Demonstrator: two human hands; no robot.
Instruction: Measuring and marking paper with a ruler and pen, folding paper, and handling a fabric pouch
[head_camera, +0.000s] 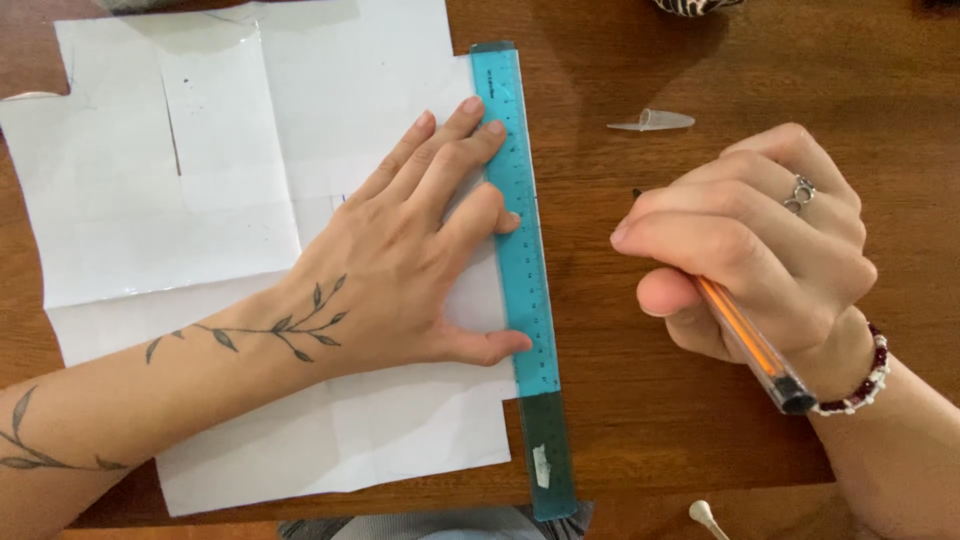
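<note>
The left hand (420, 250) is lying flat, pressing a turquoise ruler (522, 270) onto white paper (250, 200); at its 3 o'clock, the right hand (750, 260) is gripping an orange pen (745, 340).

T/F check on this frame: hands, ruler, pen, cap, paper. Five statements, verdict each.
1. The left hand presses flat on the blue ruler and the white paper. True.
2. The right hand holds a pair of scissors. False: it grips an orange pen.
3. The clear pen cap lies on the wooden table, apart from both hands. True.
4. The ruler lies across the paper's left edge. False: it runs along the right edge.
5. The pen tip is touching the ruler. False: it is off to the right, over bare table.
</note>
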